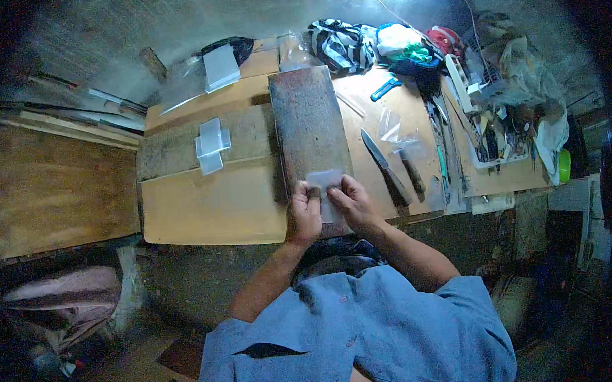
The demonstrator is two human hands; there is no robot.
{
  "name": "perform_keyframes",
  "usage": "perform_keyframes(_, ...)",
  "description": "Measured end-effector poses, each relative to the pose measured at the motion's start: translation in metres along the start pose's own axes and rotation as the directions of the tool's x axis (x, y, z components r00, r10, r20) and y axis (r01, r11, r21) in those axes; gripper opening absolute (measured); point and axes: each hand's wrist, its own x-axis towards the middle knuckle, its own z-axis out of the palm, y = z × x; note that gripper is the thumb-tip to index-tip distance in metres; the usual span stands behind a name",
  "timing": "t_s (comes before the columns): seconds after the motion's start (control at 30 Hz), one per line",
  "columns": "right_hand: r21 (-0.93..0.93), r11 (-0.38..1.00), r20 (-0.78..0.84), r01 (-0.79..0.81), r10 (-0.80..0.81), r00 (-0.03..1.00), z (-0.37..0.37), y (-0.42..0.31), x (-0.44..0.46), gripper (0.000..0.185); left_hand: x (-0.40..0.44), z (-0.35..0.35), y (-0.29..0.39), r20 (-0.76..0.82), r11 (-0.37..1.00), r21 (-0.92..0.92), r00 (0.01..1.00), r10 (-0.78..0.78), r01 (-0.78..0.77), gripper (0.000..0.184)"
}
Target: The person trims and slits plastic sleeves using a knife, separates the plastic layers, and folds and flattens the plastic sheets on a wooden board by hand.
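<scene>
Between my two hands is a small translucent plastic piece, perhaps a bag or sheet (325, 179), above the near end of a dark wooden board (307, 117). My left hand (305, 214) pinches its left side with the thumb on top. My right hand (354, 203) grips the right side the same way, thumb pressed down. The fingers underneath are hidden. Left of the board lie several similar translucent pieces (211, 146), stacked crosswise. To the right are a knife (377, 153) with its blade pointing away and a second dark handle (412, 172).
A white stack of sheets (221, 68) lies at the back left. Toward the back right are a blue-handled tool (386, 88), clear plastic bags (389, 125) and bundled striped cloth (341, 47). A tray of tools (500, 158) stands at the far right, beside a green container (564, 166).
</scene>
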Motion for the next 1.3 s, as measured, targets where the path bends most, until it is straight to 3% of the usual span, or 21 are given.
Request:
perform_keyframes(0.17,-0.03,1.0,-0.056,-0.008,0.006,0.998,-0.01,0.015,0.005,0.011,-0.001,-0.001,-0.002,-0.019,0.995,0.026,0.995,0.093,-0.093,0.01)
perform_keyframes(0.23,-0.033,0.999,-0.064,0.02,-0.022,0.998,-0.006,0.007,0.004,0.006,-0.002,-0.005,-0.001,0.014,0.998,-0.046,0.999,-0.033,0.034,0.006)
perform_keyframes(0.33,0.11,0.993,-0.009,0.044,-0.043,0.999,-0.003,0.0,0.003,0.008,-0.002,-0.009,-0.002,0.025,0.995,0.01,0.995,-0.096,0.096,0.005)
perform_keyframes(0.47,0.095,0.993,-0.018,0.066,-0.065,0.998,-0.008,-0.001,0.003,0.008,0.0,-0.016,-0.007,0.073,0.994,-0.051,0.993,-0.089,0.093,0.003)
perform_keyframes(0.57,0.115,0.993,0.018,0.039,-0.042,0.999,-0.011,-0.005,0.001,0.009,0.002,-0.018,-0.012,0.093,0.997,-0.078,0.996,0.007,0.001,0.005)
perform_keyframes(0.67,0.117,0.991,0.046,0.059,-0.065,0.997,-0.012,-0.01,-0.001,0.013,-0.001,-0.017,0.0,0.107,0.997,0.011,0.992,0.072,-0.074,0.005)
perform_keyframes(0.73,0.12,0.991,0.06,0.066,-0.074,0.995,-0.011,-0.009,-0.003,0.016,-0.002,-0.015,0.004,0.122,0.957,-0.276,0.991,-0.06,0.092,0.007)
perform_keyframes(0.87,0.102,0.987,0.045,0.122,-0.127,0.991,-0.012,0.001,-0.003,0.026,-0.005,-0.017,0.016,0.141,0.908,-0.386,0.983,-0.116,0.162,0.009)
perform_keyframes(0.93,0.069,0.986,0.059,0.15,-0.154,0.986,-0.013,0.003,-0.004,0.028,-0.004,-0.018,0.028,0.131,0.825,-0.423,0.927,-0.353,0.374,0.009)
perform_keyframes(1.07,-0.03,0.987,0.127,0.156,-0.151,0.98,-0.016,0.005,-0.004,0.035,-0.004,-0.022,-0.005,0.228,0.866,-0.347,0.928,-0.295,0.361,0.014)
perform_keyframes(1.13,-0.06,0.982,0.153,0.177,-0.166,0.974,-0.012,-0.006,-0.003,0.034,-0.002,-0.019,-0.006,0.161,0.946,-0.235,0.969,-0.188,0.223,0.016)
perform_keyframes(1.2,0.246,0.96,-0.014,-0.134,0.141,0.99,-0.007,-0.021,-0.004,0.031,0.0,-0.021,-0.008,0.151,0.955,-0.194,0.969,-0.196,0.224,0.016)
perform_keyframes(1.3,0.2,0.975,0.019,-0.099,0.097,0.995,-0.001,-0.011,0.001,0.039,-0.002,-0.014,-0.008,0.172,0.968,-0.141,0.968,-0.181,0.206,0.015)
